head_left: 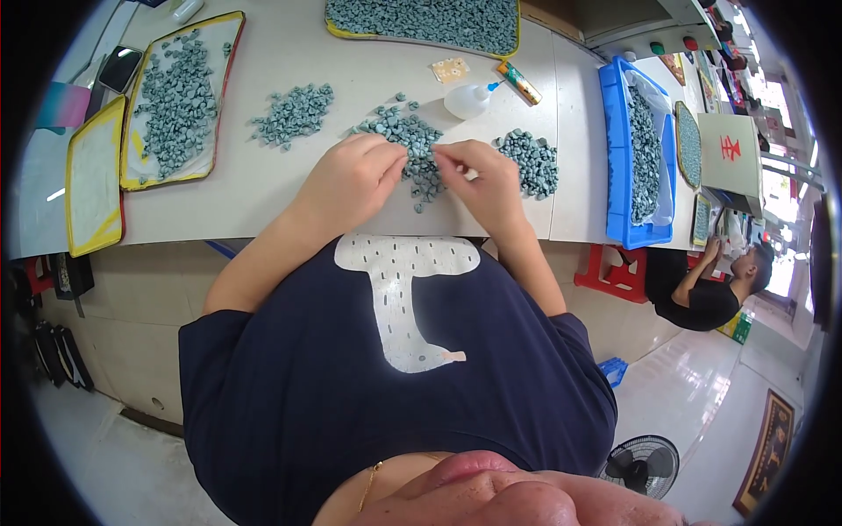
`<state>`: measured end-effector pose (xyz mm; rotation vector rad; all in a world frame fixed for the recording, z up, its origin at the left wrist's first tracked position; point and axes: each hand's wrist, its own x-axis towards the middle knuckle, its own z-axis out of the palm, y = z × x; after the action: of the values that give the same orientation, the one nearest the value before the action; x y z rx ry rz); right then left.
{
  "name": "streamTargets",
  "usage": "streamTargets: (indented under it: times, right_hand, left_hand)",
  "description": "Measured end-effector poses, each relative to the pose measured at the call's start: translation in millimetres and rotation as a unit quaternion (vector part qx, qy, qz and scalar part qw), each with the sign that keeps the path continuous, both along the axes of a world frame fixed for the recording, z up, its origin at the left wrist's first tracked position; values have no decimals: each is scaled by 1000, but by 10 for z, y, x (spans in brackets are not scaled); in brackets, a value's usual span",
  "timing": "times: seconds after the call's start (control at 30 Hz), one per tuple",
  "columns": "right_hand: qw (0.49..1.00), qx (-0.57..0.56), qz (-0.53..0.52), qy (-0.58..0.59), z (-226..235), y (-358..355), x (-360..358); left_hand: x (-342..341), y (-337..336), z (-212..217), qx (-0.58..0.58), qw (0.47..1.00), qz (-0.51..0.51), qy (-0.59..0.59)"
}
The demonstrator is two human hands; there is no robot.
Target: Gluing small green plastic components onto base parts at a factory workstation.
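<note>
A: Head view, item one: hands?

B: Left hand [355, 180] and right hand [482, 180], both over the white worktop [263, 175] near centre. Fingertips of each pressed together, pinching at small grey-green pieces; the fingertips of the two hands nearly meet. Exactly what each pinches is too small to tell.

A: Item two: the pieces they work in?

B: Central pile of grey-green pieces [412, 145], loose on the worktop, lying between and just at 12 o'clock of the hands, touching the fingertips.

A: Other piles?

B: Small pile [294, 114] at 10 o'clock of the left hand, apart from it. Another pile [531, 162] at 3 o'clock, just beside the right hand.

A: Containers?

B: Yellow-rimmed tray [219, 105] at 9 o'clock, holding pieces. A second yellow-rimmed tray [92, 188] farther out at 9 o'clock. Third tray [421, 22] at 12 o'clock, full. Blue bin [614, 149] at 3 o'clock, well apart, with pieces in a clear liner.

A: Sundries?

B: Small squeeze bottle with blue tip [465, 101] at 12 o'clock beyond the central pile; phone [120, 67] at far 10 o'clock.
</note>
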<state>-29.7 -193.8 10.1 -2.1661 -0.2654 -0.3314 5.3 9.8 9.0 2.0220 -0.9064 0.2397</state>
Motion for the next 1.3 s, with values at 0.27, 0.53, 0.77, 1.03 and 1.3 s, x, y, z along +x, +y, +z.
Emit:
streamTargets:
  times: [0.27, 0.53, 0.77, 1.03, 1.3]
  right_hand:
    - [977, -118, -173, 23, -40, -318, 96]
    - [982, -116, -152, -10, -127, -213, 395]
    - [985, -64, -136, 83, -97, -169, 406]
    - [992, 86, -87, 33, -53, -93, 235]
    - [999, 41, -20, -20, 24, -62, 170]
  left_hand:
    - [166, 144, -168, 62, 991, 116, -13]
    - [259, 217, -211, 172, 952, 245, -60]
    - [271, 248, -254, 194, 947, 254, -26]
    - [243, 168, -131, 76, 968, 238, -17]
    - [81, 39, -44, -302, 826, -40, 475]
